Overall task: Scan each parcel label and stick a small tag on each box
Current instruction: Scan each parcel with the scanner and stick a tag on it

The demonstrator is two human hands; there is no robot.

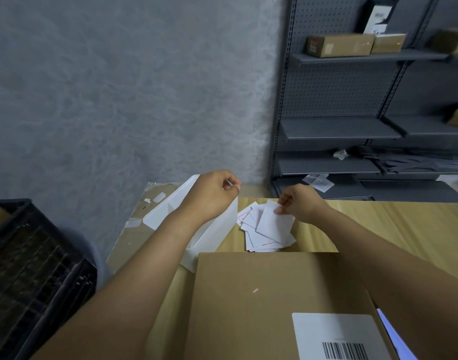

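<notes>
Bench (394, 224): pale wood-grain top, carrying all items below.
Parcel: flat brown cardboard box (269, 302) at the near edge; white barcode label (337, 336) on its near right corner, lying flat and unobstructed.
Bin: white plastic open container (168, 211) at the far left corner.
Tag stock: loose heap of small white paper sheets (264, 229) with red lines, just beyond the box's far edge.
Right hand (300, 203): fingers pinch the top sheet of the heap at its upper corner.
Left hand (212, 193): fingers curled, pinching a small white sliver (229, 183), probably a peeled tag, above the bin.
Handling advice: hold the tag by its edge only; press flat on bare cardboard, clear of the barcode.
</notes>
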